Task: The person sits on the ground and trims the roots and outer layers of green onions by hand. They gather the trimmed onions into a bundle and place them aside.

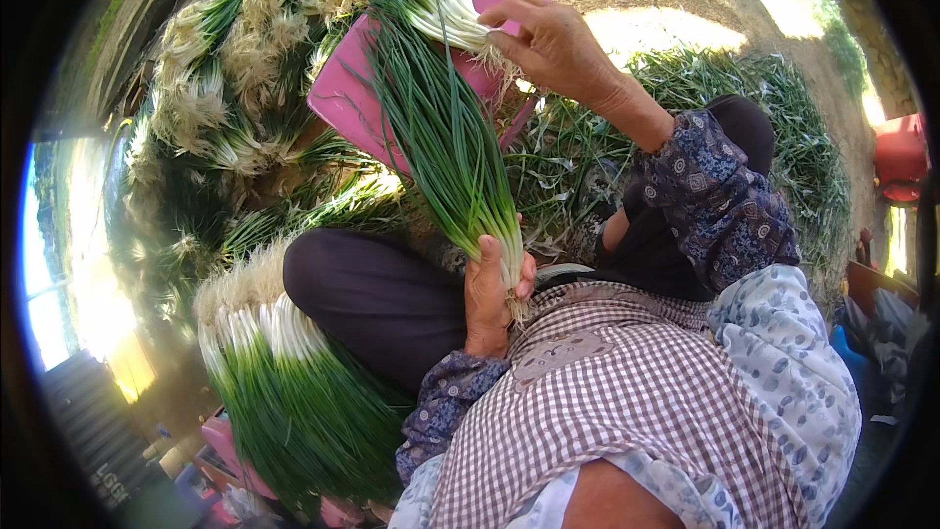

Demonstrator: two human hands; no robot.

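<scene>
My left hand [487,299] is closed round the white root end of a bunch of green onions [446,152]. The bunch's long green leaves slant up and to the left, across a pink plastic stool [345,88]. On that stool lies another bunch of green onions [450,15], with white stems and roots toward the right. My right hand [548,44] reaches over to those roots, thumb and fingertips pinched together at the stem ends. Whatever is between these fingertips is too small to make out.
Untrimmed green onions with tangled roots [211,88] are heaped at the far left. Neatly lined green onions [284,372] lie beside my left knee. Loose leaf scraps [774,127] cover the ground at right. A red object [899,157] stands at the right edge.
</scene>
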